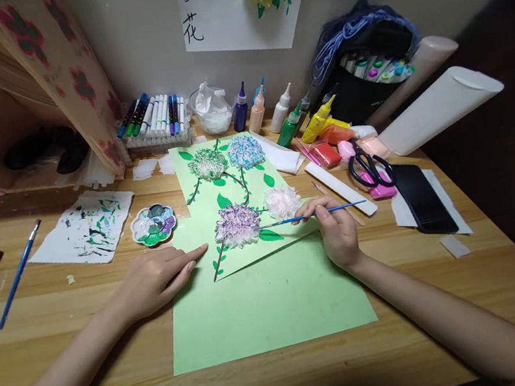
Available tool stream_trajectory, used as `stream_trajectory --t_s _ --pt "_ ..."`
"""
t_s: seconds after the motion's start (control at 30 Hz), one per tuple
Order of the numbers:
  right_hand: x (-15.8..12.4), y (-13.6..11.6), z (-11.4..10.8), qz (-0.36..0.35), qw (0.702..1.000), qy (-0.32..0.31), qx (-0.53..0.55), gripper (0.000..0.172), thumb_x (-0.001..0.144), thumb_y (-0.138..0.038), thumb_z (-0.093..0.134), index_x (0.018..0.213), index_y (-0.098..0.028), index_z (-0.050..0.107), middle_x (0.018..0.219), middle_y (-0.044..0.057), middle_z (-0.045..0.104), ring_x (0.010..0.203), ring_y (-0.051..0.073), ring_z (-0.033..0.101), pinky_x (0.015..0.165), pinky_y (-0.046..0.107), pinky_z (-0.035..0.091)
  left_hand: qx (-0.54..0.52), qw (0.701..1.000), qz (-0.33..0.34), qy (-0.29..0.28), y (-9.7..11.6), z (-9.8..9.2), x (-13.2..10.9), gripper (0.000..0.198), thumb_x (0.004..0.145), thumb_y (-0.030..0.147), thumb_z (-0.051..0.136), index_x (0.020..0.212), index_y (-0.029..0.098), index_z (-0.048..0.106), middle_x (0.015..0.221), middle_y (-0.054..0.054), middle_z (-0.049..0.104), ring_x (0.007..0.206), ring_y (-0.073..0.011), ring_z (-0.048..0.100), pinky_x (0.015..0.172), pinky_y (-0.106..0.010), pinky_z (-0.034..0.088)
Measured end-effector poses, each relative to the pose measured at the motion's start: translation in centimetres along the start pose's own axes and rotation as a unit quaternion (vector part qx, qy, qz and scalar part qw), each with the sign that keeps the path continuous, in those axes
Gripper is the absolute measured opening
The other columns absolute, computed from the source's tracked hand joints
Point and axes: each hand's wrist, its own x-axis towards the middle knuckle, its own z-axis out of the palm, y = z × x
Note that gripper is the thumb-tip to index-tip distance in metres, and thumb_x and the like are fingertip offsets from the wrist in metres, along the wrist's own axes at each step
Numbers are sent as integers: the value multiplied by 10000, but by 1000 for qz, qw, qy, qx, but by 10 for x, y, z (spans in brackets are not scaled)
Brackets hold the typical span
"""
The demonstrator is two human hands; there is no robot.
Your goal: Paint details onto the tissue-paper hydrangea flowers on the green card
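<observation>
My right hand (335, 229) pinches a thin blue paintbrush (353, 205), held nearly level. Its tip points left, at the right edge of a ruffled purple-and-white paper flower (237, 226); whether it touches is too fine to tell. This flower sits on a light green sheet (289, 237) with painted leaves and stems, along with a pale pink flower (283, 202), a green-tipped flower (208, 163) and a blue-tipped flower (245, 151). Beneath lies another green sheet (272, 309). My left hand (163, 278) rests empty at the left, index finger stretched toward the sheet's edge.
Left of the sheets are a paint palette (153, 225), a stained tissue (86, 228) and another paintbrush (19, 276). Markers (154, 121), a plastic bowl (213, 111) and paint bottles (281, 116) line the back. Scissors (370, 167) and a black phone (424, 198) lie right.
</observation>
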Motion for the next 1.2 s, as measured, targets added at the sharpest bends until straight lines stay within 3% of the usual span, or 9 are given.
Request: stream_trajectory --t_s 0.1,0.27,0.47,0.7,0.87,1.03,1.2 --pt "0 1 0 -12 1000 18 14 191 939 -271 452 811 -211 580 736 -4 578 727 160 601 698 315 430 0 1000 1 -5 0 0 0 407 986 299 317 1324 218 531 706 -16 613 656 -143 546 624 -248 352" --pt "0 0 0 -22 1000 -6 -22 192 939 -279 452 820 -211 586 736 2 590 720 164 607 670 314 431 0 1000 -6 -11 0 -1 0 412 986 317 309 1324 235 530 719 -16 621 663 -141 549 633 -249 364" --pt "1 1 -1 -39 998 41 -5 199 935 -271 452 792 -211 578 718 -1 576 695 165 610 669 325 441 6 1000 5 -1 2 -2 1 402 985 304 320 1313 227 540 706 -11 615 659 -137 550 629 -246 366" --pt "-1 -2 1 -47 998 -4 -39 203 943 -254 438 813 -207 587 730 5 600 698 158 614 667 315 434 -2 1000 -1 -9 1 -2 1 406 983 306 323 1320 222 533 712 -15 622 660 -141 553 644 -247 377" --pt "-1 -3 1 -48 998 22 -45 214 944 -279 437 802 -206 580 732 9 599 693 157 606 662 312 434 -13 1000 -8 -13 0 -1 1 406 982 305 323 1327 236 525 721 -11 622 675 -138 556 658 -247 387" --pt "-1 -5 3 -58 995 -8 -84 221 942 -311 435 810 -216 585 726 19 606 723 175 610 654 318 452 -6 1000 -7 -15 -1 0 0 407 980 312 329 1327 236 527 729 -17 625 681 -142 558 659 -252 385" --pt "-1 -5 4 -73 994 11 -75 215 944 -292 429 812 -223 584 706 9 598 709 172 604 661 318 446 -4 1000 -6 -23 0 -2 1 414 986 314 310 1330 226 523 737 -27 632 685 -146 562 656 -252 384"
